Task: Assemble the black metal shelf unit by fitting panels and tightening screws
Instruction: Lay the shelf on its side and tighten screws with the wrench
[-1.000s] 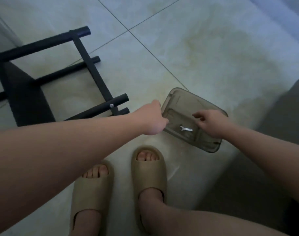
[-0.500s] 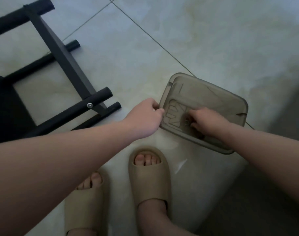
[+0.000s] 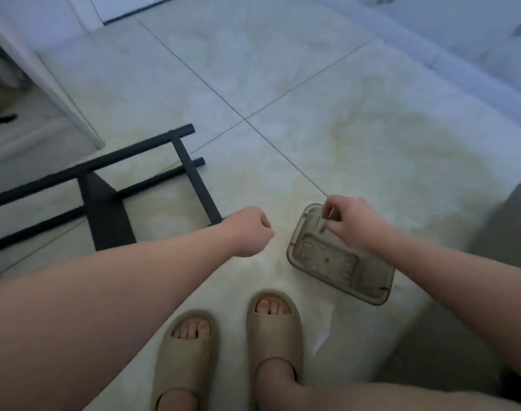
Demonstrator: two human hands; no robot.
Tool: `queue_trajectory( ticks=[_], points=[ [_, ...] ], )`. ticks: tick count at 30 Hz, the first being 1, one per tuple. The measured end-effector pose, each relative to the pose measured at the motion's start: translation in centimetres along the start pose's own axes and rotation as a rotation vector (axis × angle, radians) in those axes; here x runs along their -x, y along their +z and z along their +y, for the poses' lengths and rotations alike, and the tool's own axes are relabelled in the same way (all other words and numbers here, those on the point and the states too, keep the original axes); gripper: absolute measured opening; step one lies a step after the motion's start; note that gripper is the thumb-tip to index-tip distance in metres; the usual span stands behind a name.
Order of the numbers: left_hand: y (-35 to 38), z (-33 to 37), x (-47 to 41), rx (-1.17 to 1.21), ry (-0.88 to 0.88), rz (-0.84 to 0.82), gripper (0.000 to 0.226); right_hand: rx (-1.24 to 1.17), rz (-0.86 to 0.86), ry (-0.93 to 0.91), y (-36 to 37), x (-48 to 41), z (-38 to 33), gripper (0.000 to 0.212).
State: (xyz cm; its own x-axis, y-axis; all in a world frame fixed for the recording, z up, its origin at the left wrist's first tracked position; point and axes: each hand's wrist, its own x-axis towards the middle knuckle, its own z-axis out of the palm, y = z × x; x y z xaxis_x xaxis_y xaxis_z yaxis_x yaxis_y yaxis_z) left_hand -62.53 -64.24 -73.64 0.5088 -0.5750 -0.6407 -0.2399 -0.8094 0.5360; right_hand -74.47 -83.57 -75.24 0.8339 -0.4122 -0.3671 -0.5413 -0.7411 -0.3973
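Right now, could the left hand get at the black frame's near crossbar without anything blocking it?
Probably yes. The left hand hangs just beside the black frame, with only bare floor between them. Its fingers are curled into a fist and would have to open first.

This looks like a room in a home. The floor (image 3: 312, 84) is laid with large, glossy, pale tiles veined in beige, with thin dark joints. A black metal shelf frame (image 3: 191, 170) lies flat on it. Beyond the frame to its left stands a white door post (image 3: 60, 93). Far to the frame's right, the foot of a pale wall (image 3: 461, 54) runs along the floor. Nearer than the frame, bare feet in soft beige slippers (image 3: 272, 330) stand on the tiles. A smoky plastic tray (image 3: 339, 262) sits on the floor just right of the frame.
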Motion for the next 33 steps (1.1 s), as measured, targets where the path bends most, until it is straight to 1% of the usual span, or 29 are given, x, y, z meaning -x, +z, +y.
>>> queue_trajectory(
  ticks=[3, 6, 8, 11, 13, 16, 18, 20, 22, 25, 29, 33],
  points=[
    [-3.7, 0.8, 5.2, 0.012, 0.006, 0.154, 0.016, -0.109, 0.124, -0.065, -5.4, 2.5, -6.2, 0.016],
    [-5.8, 0.7, 11.2, 0.151, 0.015, 0.259, 0.024, -0.285, 0.183, -0.102, -9.0, 6.5, -11.9, 0.026],
    [-6.4, 0.3, 15.4, 0.223, 0.044, 0.293, 0.029, -0.409, 0.206, -0.11, -10.0, 9.9, -14.6, 0.025],
    [-6.7, -0.4, 20.9, 0.268, 0.133, 0.315, 0.035, -0.573, 0.221, -0.104, -9.7, 14.8, -17.0, 0.013],
    [-6.8, -1.1, 23.6, 0.318, 0.183, 0.304, 0.033, -0.606, 0.21, -0.117, -9.0, 17.6, -18.1, 0.009],
    [-6.6, -2.3, 26.8, 0.334, 0.23, 0.278, 0.024, -0.612, 0.187, -0.139, -8.0, 20.6, -19.4, 0.013],
    [-6.5, -2.9, 28.1, 0.326, 0.252, 0.252, 0.019, -0.628, 0.16, -0.142, -7.7, 21.7, -20.1, 0.015],
    [-6.5, -3.2, 28.7, 0.352, 0.272, 0.268, 0.013, -0.659, 0.131, -0.153, -7.7, 22.4, -20.9, 0.017],
    [-6.5, -3.2, 29.0, 0.364, 0.297, 0.35, 0.009, -0.693, 0.116, -0.16, -7.6, 22.8, -21.6, 0.017],
    [-6.2, -3.7, 29.1, 0.383, 0.315, 0.476, 0.013, -0.739, 0.09, -0.156, -7.0, 23.1, -22.3, 0.014],
    [-6.5, -4.8, 29.3, 0.41, 0.313, 0.467, 0.01, -0.754, 0.001, -0.188, -6.0, 22.7, -23.2, 0.014],
    [-7.5, -5.4, 28.3, 0.394, 0.296, 0.506, 0.011, -0.745, -0.034, -0.197, -5.4, 21.2, -24.1, 0.011]
  ],
)
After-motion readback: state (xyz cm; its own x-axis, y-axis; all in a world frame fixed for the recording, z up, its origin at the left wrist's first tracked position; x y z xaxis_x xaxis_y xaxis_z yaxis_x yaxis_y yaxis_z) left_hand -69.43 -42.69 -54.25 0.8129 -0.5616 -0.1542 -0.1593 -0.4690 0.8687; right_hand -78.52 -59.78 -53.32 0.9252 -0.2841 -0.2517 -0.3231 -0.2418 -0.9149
